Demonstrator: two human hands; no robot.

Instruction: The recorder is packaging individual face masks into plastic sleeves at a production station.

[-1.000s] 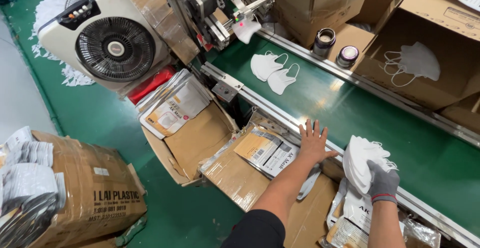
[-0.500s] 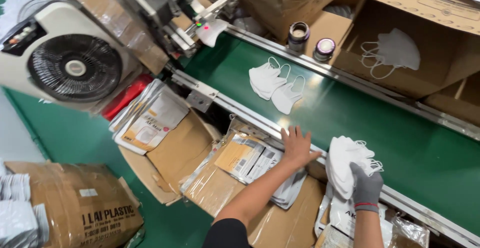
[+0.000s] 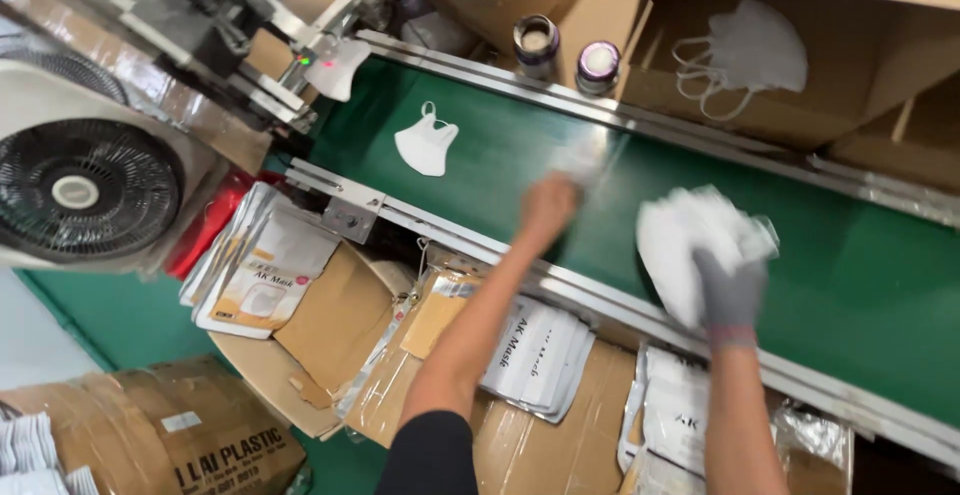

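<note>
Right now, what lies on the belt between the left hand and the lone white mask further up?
Head view: only bare green belt lies between the left hand and the lone white mask. The gloved right hand holds its stack of masks on the other side.

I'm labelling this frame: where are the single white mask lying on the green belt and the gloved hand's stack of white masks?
single white mask (image 3: 426, 145), head view, centre of its body.
stack of white masks (image 3: 690, 240), head view, front face.

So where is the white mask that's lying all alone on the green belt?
The lone white mask lies flat on the green belt, toward the left of the head view, just below the machine and left of the bare left hand.
</note>
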